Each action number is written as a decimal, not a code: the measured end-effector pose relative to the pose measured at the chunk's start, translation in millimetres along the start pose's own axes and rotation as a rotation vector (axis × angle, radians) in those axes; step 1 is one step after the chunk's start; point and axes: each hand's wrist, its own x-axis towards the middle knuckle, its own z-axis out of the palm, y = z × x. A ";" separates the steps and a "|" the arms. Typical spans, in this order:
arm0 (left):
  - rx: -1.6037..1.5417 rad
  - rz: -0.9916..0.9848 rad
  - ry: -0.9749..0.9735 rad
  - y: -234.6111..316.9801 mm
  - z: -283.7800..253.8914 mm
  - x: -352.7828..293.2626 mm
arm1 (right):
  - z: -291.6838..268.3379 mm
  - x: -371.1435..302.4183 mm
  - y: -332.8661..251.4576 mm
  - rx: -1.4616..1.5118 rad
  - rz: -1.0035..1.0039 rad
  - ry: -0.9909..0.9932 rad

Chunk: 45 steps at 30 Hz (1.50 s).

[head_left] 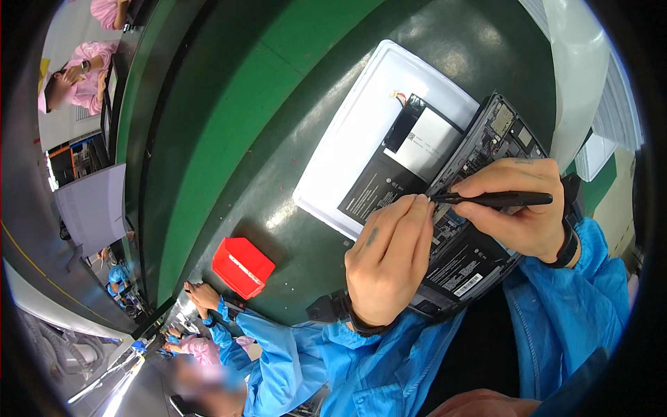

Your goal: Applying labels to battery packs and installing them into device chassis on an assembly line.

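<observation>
An opened laptop base point(501, 147) lies tilted in front of me, its circuit board and a black battery point(462, 272) exposed. Black tweezers point(511, 199) are gripped in my right hand point(517, 208), which is closed above the board with the tips pointing left. My left hand point(389, 260) meets those tips at the laptop's far edge, fingers pressed together in a pinch. Whatever lies between its fingertips is too small or hidden to name. Beyond the laptop, a white tray point(347, 149) holds a black battery pack point(382, 184) and a pouch with a white label point(424, 142).
A red bin point(243, 267) stands on the dark green bench point(299, 243) to the left. A co-worker's hand point(203, 295) is near that bin. More people in pink point(90, 73) sit across the aisle. White sheeting point(577, 69) hangs at upper right.
</observation>
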 end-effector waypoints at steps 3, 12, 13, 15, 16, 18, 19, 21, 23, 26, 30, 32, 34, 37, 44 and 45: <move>0.012 0.006 -0.003 -0.7 -0.6 0.8 | -0.1 1.3 -0.3 -0.003 0.002 -0.014; 0.014 0.001 -0.023 0.5 -1.2 1.6 | 1.1 0.5 -0.4 0.030 -0.012 -0.038; 0.017 0.007 -0.023 0.7 -1.9 1.0 | 1.8 0.0 -0.9 0.031 -0.016 -0.034; 0.025 0.013 -0.026 0.0 -3.5 -1.3 | 4.6 -1.5 -0.5 0.013 -0.030 -0.013; 0.028 0.017 -0.024 -1.8 -4.4 -1.4 | 4.9 -2.3 -0.8 0.014 -0.034 -0.011; 0.000 0.060 -0.030 -6.4 -4.4 1.1 | 3.9 -2.2 0.5 0.050 -0.001 -0.008; 0.004 0.062 -0.025 -6.8 -4.3 1.3 | 3.5 -2.8 1.7 0.051 -0.007 -0.010; -0.031 0.042 -0.032 -5.8 -3.9 1.1 | 1.8 -5.1 3.0 0.040 0.022 0.016; -0.019 0.048 -0.023 -4.8 -4.3 0.7 | 1.6 -4.3 0.8 0.022 0.017 0.012; 0.002 0.056 -0.016 -4.4 -4.3 -0.6 | 2.8 -3.8 -0.3 0.004 0.019 0.013; 0.043 0.091 -0.012 -4.8 -4.6 0.2 | 3.0 -3.7 0.6 0.002 0.010 0.020; 0.048 0.093 -0.009 -3.5 -4.5 1.1 | 2.5 -3.7 0.0 0.004 0.017 0.019; 0.051 0.094 -0.008 -3.6 -3.8 1.6 | 2.3 -3.7 0.1 0.007 0.027 0.019; 0.049 0.093 -0.002 -3.7 -2.5 2.3 | 1.0 -3.5 -0.2 0.014 0.035 0.025; 0.071 0.100 -0.002 -4.0 -4.5 3.2 | 3.6 -2.2 -0.3 0.011 0.026 0.025; 0.075 0.105 -0.002 -4.8 -5.7 2.6 | 4.9 -1.8 -1.0 -0.006 0.006 0.024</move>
